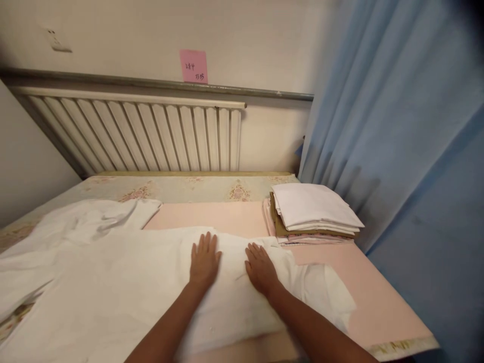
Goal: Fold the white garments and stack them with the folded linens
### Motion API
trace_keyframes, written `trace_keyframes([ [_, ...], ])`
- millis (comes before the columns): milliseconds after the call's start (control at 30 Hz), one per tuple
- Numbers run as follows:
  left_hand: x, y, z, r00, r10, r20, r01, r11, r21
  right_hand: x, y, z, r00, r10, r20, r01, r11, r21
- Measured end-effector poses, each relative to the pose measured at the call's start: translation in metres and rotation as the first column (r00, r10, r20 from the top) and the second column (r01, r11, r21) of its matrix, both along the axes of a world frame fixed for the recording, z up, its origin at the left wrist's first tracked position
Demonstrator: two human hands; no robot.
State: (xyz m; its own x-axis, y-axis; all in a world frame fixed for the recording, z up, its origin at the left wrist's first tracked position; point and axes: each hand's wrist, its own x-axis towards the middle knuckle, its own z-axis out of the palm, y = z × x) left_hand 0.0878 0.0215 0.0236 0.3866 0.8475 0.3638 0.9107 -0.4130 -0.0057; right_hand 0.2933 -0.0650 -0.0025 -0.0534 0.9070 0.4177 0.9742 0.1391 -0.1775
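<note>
A white garment (124, 272) lies spread over the bed, with a small button near its front edge. My left hand (204, 262) rests flat on the cloth around its middle, fingers stretched out. To its right, my right hand (260, 267) also lies palm down on the same garment, fingers extended and slightly apart. Beyond my right hand, a loose white part (325, 290) of cloth, possibly a sleeve, spreads over the pink sheet (378, 297). More crumpled white cloth (86, 217) sits at the left; whether it belongs to the same garment I cannot tell.
A stack of folded cloths (317, 209), white on top, stands at the back right of the bed. A blue curtain (370, 116) hangs along the right side. Behind the flowered mattress (192, 186) are a radiator (151, 133) and a wall with a pink note (194, 66).
</note>
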Motion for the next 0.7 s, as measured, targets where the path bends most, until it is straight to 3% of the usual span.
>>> trace_keyframes([
  [100,0.025,-0.019,-0.006,0.988,-0.154,0.0,0.154,0.987,-0.04,0.0,0.0,0.002,1.0,0.003,0.009,-0.003,1.0,0.003],
  [200,0.031,-0.03,-0.02,0.973,-0.229,0.001,0.228,0.969,-0.095,-0.001,-0.001,0.002,1.0,0.002,0.017,-0.002,1.0,0.008],
  [300,0.023,-0.032,-0.027,0.969,-0.245,0.0,0.244,0.965,-0.1,0.0,-0.001,0.002,1.0,0.003,0.021,-0.003,1.0,0.018],
  [533,0.02,-0.036,-0.024,0.989,-0.148,0.0,0.147,0.984,-0.104,0.0,-0.002,0.004,1.0,0.011,0.004,-0.011,0.998,0.061],
  [700,0.031,-0.046,-0.028,0.955,-0.298,-0.001,0.296,0.949,-0.106,0.001,-0.004,0.012,0.997,0.079,0.003,-0.079,0.994,0.071],
])
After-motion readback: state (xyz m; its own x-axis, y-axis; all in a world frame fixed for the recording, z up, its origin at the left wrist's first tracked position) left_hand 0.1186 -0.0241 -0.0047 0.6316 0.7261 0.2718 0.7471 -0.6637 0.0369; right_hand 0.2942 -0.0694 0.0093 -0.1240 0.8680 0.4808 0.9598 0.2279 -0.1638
